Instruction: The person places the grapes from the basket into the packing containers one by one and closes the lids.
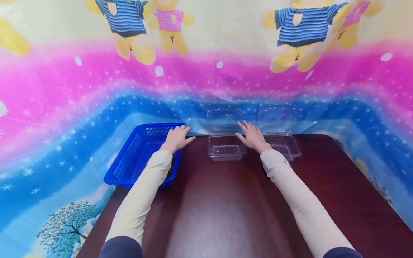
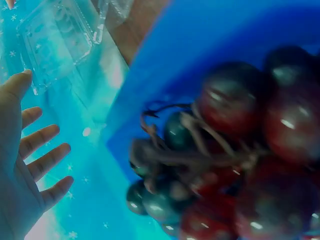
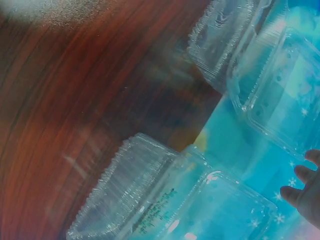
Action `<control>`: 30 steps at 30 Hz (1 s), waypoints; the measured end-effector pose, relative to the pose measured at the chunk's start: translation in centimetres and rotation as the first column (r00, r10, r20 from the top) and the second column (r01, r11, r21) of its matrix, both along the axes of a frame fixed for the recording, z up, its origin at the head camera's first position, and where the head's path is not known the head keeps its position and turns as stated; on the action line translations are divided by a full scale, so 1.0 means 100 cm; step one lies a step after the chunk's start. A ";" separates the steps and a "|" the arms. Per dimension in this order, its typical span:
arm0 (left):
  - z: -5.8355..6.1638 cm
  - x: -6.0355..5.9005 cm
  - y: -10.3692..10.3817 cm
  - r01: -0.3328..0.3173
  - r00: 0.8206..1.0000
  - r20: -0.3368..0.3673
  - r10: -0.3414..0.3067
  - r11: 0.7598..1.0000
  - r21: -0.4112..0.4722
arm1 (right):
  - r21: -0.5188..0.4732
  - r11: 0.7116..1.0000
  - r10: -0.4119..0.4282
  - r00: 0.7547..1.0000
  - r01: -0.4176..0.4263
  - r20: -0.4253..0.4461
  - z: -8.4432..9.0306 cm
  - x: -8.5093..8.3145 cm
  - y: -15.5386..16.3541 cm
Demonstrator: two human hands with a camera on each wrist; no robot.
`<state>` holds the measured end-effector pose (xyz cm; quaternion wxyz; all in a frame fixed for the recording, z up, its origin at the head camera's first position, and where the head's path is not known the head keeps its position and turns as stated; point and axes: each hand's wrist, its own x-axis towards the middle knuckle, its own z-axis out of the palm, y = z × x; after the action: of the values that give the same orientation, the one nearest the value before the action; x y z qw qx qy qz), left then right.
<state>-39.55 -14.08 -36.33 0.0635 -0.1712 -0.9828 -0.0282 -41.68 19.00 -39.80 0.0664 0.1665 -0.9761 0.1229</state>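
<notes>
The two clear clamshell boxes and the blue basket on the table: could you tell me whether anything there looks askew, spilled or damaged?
Nothing stands out. Both clear clamshell boxes sit open and upright at the table's far edge, lids back. The grapes lie inside the blue basket. Left hand and right hand are open, holding nothing.

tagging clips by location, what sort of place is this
Probably a staged indoor tabletop set-up rather than a real kitchen or shop: a dark wooden table backed by a draped cartoon-bear cloth, with a blue basket of grapes and open clear clamshell boxes laid out.
</notes>
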 end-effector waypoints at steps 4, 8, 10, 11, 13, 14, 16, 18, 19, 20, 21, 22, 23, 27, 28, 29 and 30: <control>0.000 0.004 -0.007 -0.003 1.000 -0.003 0.003 1.000 0.011 | -0.002 1.000 0.003 1.000 -0.003 0.000 -0.005 0.000 0.000; 0.001 0.007 -0.014 -0.004 1.000 0.003 0.004 1.000 0.022 | 0.005 1.000 0.007 1.000 -0.007 0.022 -0.008 -0.001 0.001; 0.001 0.008 -0.018 -0.004 1.000 0.004 0.004 1.000 0.026 | 0.013 1.000 0.005 1.000 -0.006 0.031 -0.011 -0.002 0.002; 0.001 0.009 -0.020 -0.006 1.000 0.005 0.006 1.000 0.029 | 0.015 1.000 0.006 0.999 -0.006 0.033 -0.012 -0.002 0.003; 0.001 0.011 -0.024 -0.014 1.000 0.010 0.014 0.999 0.035 | 0.019 1.000 0.006 0.999 -0.006 0.031 -0.016 -0.003 0.004; 0.001 0.012 -0.026 -0.015 1.000 0.012 0.014 0.999 0.040 | 0.019 1.000 0.010 1.000 -0.010 0.029 -0.017 -0.002 0.004; 0.001 0.014 -0.029 -0.015 1.000 0.019 0.014 0.999 0.046 | 0.016 1.000 0.009 0.999 -0.010 0.032 -0.020 -0.001 0.006; 0.001 0.016 -0.031 -0.016 1.000 0.023 0.015 0.999 0.050 | 0.021 1.000 0.007 0.999 -0.008 0.036 -0.022 0.000 0.008; 0.001 0.016 -0.032 -0.012 1.000 0.025 0.010 0.998 0.054 | 0.023 1.000 0.006 0.999 -0.007 0.044 -0.022 0.001 0.008; 0.000 0.017 -0.033 -0.010 1.000 0.029 0.008 0.998 0.055 | 0.026 1.000 0.002 0.999 -0.003 0.049 -0.023 0.002 0.009; 0.000 0.017 -0.034 -0.009 0.999 0.035 0.007 0.998 0.056 | 0.028 1.000 -0.002 0.998 0.001 0.056 -0.023 0.002 0.010; 0.000 0.017 -0.035 -0.008 0.999 0.039 0.006 0.998 0.061 | 0.030 1.000 -0.005 0.998 0.003 0.060 -0.023 0.002 0.011; 0.000 0.018 -0.036 -0.007 0.999 0.045 0.004 0.998 0.066 | 0.030 1.000 -0.006 0.998 0.004 0.064 -0.023 0.003 0.011; 0.000 0.018 -0.040 0.007 0.998 0.064 -0.013 0.996 0.086 | 0.023 1.000 -0.003 0.998 0.001 0.061 -0.024 0.002 0.013; 0.000 0.018 -0.042 0.011 0.998 0.066 -0.017 0.996 0.088 | 0.023 1.000 0.000 0.998 -0.002 0.058 -0.025 0.002 0.013; -0.001 0.018 -0.043 0.014 0.997 0.068 -0.020 0.996 0.089 | 0.023 1.000 0.004 0.999 -0.005 0.052 -0.025 0.002 0.013; -0.001 0.018 -0.044 0.018 0.997 0.072 -0.024 0.996 0.091 | 0.022 1.000 0.009 0.999 -0.010 0.048 -0.026 0.002 0.013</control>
<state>-37.73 -18.45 -36.42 0.0349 -0.1774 -0.9803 -0.0793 -41.45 20.27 -42.43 0.0407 0.1691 -0.9779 0.1162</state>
